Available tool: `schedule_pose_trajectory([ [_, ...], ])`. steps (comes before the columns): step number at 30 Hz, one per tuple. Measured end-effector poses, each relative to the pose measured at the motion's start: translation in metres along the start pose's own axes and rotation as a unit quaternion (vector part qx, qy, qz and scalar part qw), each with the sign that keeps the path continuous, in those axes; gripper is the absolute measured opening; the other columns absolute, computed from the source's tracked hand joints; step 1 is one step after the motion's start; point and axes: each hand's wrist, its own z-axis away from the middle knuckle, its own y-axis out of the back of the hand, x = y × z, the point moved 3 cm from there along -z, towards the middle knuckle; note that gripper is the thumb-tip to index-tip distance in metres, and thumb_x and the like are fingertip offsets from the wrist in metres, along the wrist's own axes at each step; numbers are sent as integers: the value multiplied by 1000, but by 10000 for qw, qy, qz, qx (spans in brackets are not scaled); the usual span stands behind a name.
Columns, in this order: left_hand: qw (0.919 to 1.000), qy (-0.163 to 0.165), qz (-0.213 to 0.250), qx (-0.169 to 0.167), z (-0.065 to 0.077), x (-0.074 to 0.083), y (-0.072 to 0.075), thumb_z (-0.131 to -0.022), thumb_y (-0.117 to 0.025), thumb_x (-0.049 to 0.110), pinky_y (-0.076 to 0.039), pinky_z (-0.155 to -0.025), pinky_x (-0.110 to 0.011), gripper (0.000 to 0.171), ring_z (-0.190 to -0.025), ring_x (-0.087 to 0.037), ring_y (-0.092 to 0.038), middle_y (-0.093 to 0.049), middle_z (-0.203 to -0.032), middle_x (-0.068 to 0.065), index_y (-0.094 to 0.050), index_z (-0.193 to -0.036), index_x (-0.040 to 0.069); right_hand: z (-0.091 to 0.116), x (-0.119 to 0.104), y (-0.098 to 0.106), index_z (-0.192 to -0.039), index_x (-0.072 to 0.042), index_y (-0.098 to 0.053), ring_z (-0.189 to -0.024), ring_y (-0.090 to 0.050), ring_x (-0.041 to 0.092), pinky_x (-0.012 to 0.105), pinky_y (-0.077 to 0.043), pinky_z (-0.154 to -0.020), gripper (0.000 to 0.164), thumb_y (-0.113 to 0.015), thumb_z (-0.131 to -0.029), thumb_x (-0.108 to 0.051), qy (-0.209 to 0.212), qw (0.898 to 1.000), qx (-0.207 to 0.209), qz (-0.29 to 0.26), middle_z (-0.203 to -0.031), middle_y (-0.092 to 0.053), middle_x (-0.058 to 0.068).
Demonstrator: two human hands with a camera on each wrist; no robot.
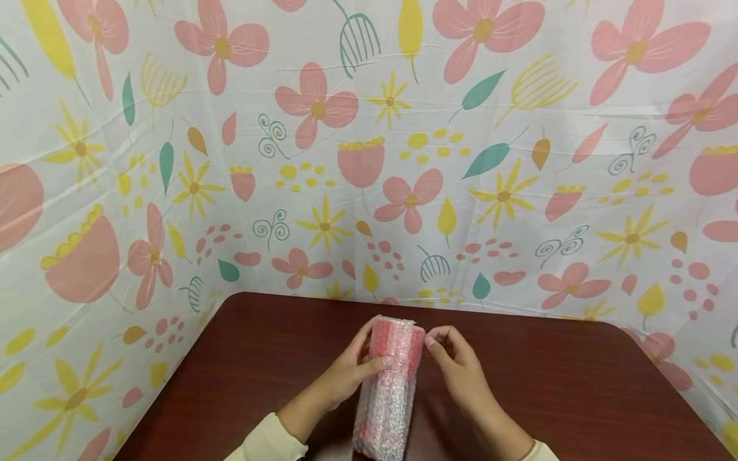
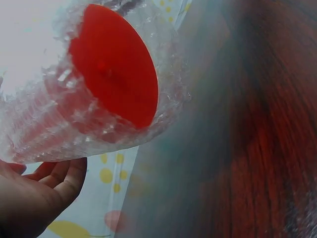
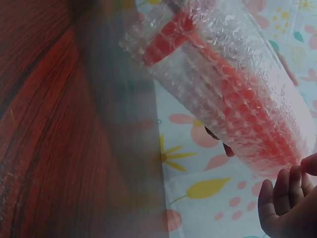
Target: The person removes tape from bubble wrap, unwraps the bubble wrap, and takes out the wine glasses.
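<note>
Gripped in the left hand: one bubble-wrapped bundle, lower centre of the head frame, thumb across its front, fingers partly hidden behind it. Right hand: forearm rising from lower right, thumb and fingertips pinching the wrap at the bundle's upper right edge. We also list a red round end, upper left of the left wrist frame; a dark red-brown table, below; floral cloth, filling the upper frame.
</note>
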Motion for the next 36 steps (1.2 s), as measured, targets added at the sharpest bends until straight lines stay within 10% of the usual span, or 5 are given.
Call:
schedule_pose_trajectory([
  [9,9998,10,-105,175,-1,-1,0,-97,-66,36,-52,-95,-36,84,-121,-23,-54,-39,-153,-18,-12,-162,33,2,-1,2,-108,5,-47,-56,-49,11,33,-52,-60,19,-50,-106,-14,-342,9916,-688,-1043,-61,-48,-1],
  [36,9990,-10,-170,403,0,3,1,-95,-69,33,-55,-91,-38,86,-115,-23,-58,-43,-146,-19,-15,-161,32,3,-4,1,-105,5,-47,-59,-53,10,33,-55,-65,19,-45,-107,-15,-578,9871,-876,-1208,-67,-55,-1],
])
